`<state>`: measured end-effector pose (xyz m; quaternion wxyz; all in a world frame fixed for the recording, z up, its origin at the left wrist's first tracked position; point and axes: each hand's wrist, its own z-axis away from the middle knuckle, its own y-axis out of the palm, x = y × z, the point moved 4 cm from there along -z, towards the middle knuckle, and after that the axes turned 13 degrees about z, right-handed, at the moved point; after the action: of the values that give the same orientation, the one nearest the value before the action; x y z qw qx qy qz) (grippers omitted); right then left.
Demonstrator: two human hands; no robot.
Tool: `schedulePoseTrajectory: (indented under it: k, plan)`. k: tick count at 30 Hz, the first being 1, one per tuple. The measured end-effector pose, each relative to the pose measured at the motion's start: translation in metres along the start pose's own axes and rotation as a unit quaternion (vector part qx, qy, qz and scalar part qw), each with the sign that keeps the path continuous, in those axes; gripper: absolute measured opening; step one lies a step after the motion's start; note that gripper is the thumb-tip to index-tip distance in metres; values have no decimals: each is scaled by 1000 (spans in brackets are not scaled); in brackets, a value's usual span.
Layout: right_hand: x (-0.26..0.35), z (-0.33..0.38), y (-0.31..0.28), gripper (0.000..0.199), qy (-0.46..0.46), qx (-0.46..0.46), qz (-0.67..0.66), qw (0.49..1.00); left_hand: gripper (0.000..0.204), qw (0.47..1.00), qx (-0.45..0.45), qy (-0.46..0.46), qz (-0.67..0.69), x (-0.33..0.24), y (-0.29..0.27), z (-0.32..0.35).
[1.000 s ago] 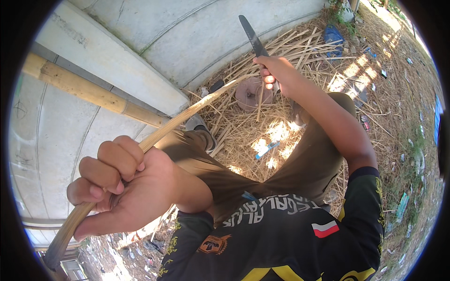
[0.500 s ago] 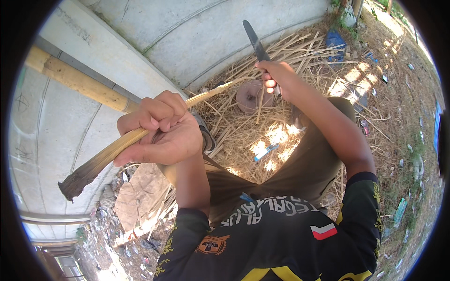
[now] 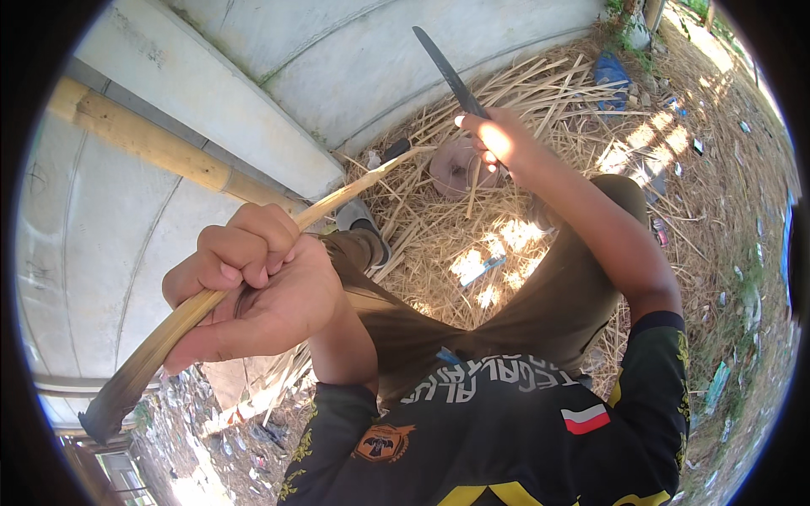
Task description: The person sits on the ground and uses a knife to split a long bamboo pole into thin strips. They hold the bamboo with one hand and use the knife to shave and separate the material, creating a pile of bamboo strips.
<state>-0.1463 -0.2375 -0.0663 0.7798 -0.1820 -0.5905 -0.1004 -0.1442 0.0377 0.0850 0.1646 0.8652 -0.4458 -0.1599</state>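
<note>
My left hand (image 3: 261, 291) is closed round a long strip of split bamboo (image 3: 342, 196), held slantwise. Its dark, frayed end sticks out at the lower left, and its pale, thinner end reaches toward a round block (image 3: 453, 169) on the ground. In my right hand (image 3: 502, 145) is a machete (image 3: 447, 71) with a long dark blade pointing up and away. The blade is apart from the bamboo strip. The machete's handle is mostly hidden by my fingers.
Bamboo strips and shavings (image 3: 439, 244) cover the ground between my legs and up to the pale wall (image 3: 354, 51). A thick bamboo pole (image 3: 143, 139) lies along the left wall. A blue plastic bag (image 3: 609, 80) is at the far right, and litter is scattered over the ground.
My left hand has moved left and nearer to me, drawing the bamboo strip back with it. My right hand has shifted slightly, tilting the machete's tip further left.
</note>
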Motion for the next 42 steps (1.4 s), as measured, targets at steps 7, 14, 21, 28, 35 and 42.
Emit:
schedulePoseTrajectory:
  k: [7, 14, 21, 28, 35, 42]
  plan:
    - [-3, -4, 3, 30, -49, -32, 124, 991, 66, 999, -26, -14, -26, -11, -1, -9]
    - [10, 7, 21, 32, -132, -51, 207, 968, 65, 987, -61, -62, -136, 55, -31, 8]
    - [39, 53, 61, 27, -136, -129, -195, 963, 67, 976, -137, -66, -157, 51, -42, 6]
    - [-61, 48, 115, 23, -30, 88, -15, 996, 66, 984, -108, -77, -122, 61, -42, 7]
    - [33, 76, 79, 15, -187, -83, -163, 965, 53, 992, -59, -35, -108, 59, -57, -3]
    - [-60, 27, 101, 21, -157, 67, 201, 965, 43, 994, -13, -34, -106, 67, -46, 6]
